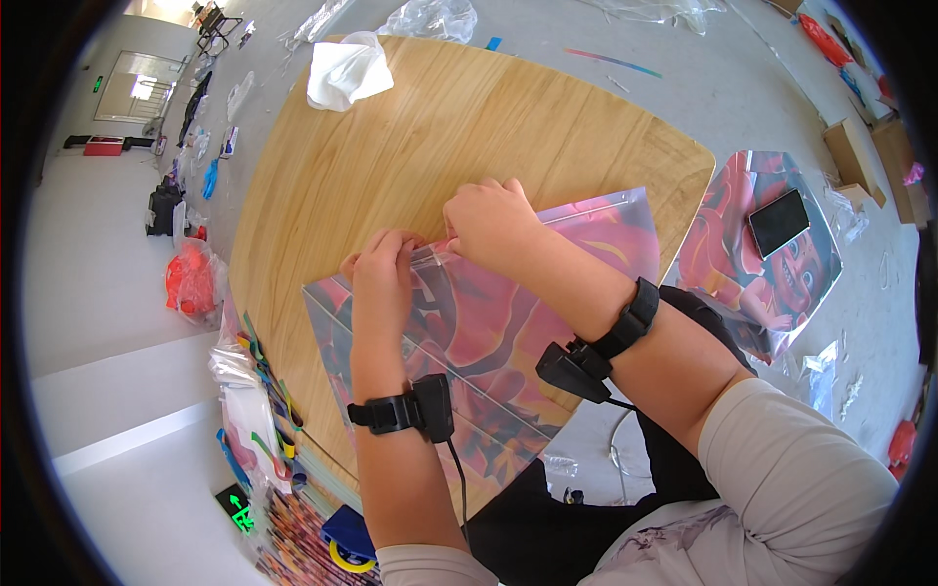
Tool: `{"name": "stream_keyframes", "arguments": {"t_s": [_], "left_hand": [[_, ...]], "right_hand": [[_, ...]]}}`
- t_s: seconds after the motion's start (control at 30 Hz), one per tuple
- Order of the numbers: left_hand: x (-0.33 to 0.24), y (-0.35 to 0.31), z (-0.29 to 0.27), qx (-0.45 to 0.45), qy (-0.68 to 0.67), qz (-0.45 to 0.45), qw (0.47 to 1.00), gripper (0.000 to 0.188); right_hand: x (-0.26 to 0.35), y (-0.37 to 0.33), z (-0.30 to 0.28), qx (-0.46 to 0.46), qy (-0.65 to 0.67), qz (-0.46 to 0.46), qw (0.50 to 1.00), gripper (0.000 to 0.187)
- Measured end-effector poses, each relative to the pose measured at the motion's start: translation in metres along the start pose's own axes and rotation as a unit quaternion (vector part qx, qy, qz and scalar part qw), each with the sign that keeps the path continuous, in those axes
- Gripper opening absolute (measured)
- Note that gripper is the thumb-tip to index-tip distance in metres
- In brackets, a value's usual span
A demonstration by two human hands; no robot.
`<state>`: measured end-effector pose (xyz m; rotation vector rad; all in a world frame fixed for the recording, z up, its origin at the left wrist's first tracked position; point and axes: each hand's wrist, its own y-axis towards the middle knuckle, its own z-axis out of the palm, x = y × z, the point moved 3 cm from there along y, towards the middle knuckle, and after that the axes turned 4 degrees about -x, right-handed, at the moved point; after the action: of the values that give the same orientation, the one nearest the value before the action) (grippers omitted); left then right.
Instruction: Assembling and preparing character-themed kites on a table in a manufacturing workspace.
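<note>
A see-through plastic sheet or bag with a red and orange cartoon print (479,361) lies across the near part of the wooden table (459,117). Its far edge runs under both my hands. My left hand (383,278) is closed on that edge near its left end, fingers bent down. Just to the right, my right hand (491,223) is curled with the fingertips pressed at the same edge. The fingertips are partly hidden, so exactly how they grip cannot be seen. Black straps with small black boxes sit on both my forearms.
A crumpled white plastic bag (350,73) rests at the table's far left corner. Right of the table, a black phone (779,224) lies on another printed sheet (718,230). At lower left are coloured straps, a stack of printed material (308,532) and a tape roll (350,555).
</note>
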<state>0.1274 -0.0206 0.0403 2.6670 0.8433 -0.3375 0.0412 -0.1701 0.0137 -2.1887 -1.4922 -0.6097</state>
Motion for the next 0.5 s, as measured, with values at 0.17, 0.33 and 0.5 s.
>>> {"name": "stream_keyframes", "arguments": {"t_s": [0.17, 0.33, 0.5], "left_hand": [[-0.002, 0.000, -0.003, 0.036, -0.044, -0.044, 0.997, 0.006], [-0.006, 0.000, -0.002, 0.031, -0.033, -0.019, 0.999, 0.004], [-0.010, -0.001, -0.003, 0.026, -0.016, -0.004, 1.000, 0.006]], "right_hand": [[-0.002, 0.000, 0.000, 0.008, -0.005, 0.004, 1.000, 0.013], [-0.002, 0.000, 0.002, 0.003, -0.008, 0.003, 1.000, 0.013], [-0.001, -0.002, 0.001, 0.005, -0.013, 0.005, 1.000, 0.016]]}}
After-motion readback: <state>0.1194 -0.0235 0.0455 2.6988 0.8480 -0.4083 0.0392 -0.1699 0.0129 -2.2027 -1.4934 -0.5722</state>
